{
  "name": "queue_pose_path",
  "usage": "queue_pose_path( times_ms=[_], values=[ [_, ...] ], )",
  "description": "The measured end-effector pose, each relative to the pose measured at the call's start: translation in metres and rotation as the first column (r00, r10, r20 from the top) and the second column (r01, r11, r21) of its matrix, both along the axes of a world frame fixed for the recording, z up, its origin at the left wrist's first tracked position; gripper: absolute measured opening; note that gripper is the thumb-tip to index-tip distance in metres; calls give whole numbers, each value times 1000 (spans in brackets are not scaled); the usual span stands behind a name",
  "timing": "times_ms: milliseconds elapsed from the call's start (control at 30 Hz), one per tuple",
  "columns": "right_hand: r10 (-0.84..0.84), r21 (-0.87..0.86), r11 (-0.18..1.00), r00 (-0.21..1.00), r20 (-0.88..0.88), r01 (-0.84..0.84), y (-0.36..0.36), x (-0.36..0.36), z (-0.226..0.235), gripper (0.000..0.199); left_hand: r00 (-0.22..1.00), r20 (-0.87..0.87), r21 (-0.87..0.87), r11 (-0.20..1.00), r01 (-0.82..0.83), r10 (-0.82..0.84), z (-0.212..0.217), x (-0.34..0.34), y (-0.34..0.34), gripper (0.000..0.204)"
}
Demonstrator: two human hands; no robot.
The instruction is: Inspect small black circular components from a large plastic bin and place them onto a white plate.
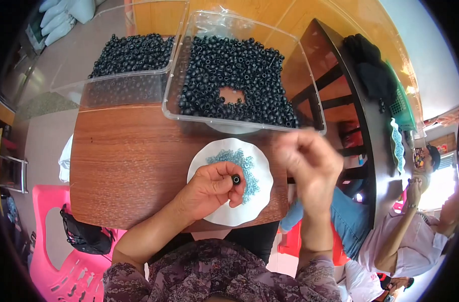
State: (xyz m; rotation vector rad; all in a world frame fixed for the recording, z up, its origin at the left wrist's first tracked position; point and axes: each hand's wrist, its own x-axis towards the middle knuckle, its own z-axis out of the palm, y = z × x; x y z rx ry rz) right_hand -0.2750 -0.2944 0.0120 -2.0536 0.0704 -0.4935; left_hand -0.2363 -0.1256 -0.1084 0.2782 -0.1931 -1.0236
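My left hand (pixel 212 187) rests over a white plate (pixel 256 201) and pinches one small black ring bead (pixel 236 179) between thumb and forefinger. On that plate lies a heap of tiny light-blue beads (pixel 242 163). My right hand (pixel 310 161) hovers blurred to the right of the plate, fingers bunched together; whether anything is in them I cannot tell. Just beyond the plate stands a clear plastic tray (pixel 300 65) filled with several black ring beads (pixel 229 70), with a bare patch near its middle.
A second clear tray (pixel 113 85) of black beads sits at the far left of the wooden table (pixel 123 161). A pink plastic chair (pixel 53 241) with a black bag is at lower left. Another person (pixel 410 231) sits to the right beside a dark table.
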Motion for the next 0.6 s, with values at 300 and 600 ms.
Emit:
queue_pose_path(
  times_ms=[300, 600],
  values=[
    [255, -419, 831, 920, -296, -365, -57, 178, -44, 7, 998, 55, 46, 998, 34, -37, -8, 14, -1, 17],
    [34, -765, 241, 793, -609, -598, -28, 209, -77, 15, 1000, 6, 167, 986, 9, -10, -7, 16, 1, 12]
  ],
)
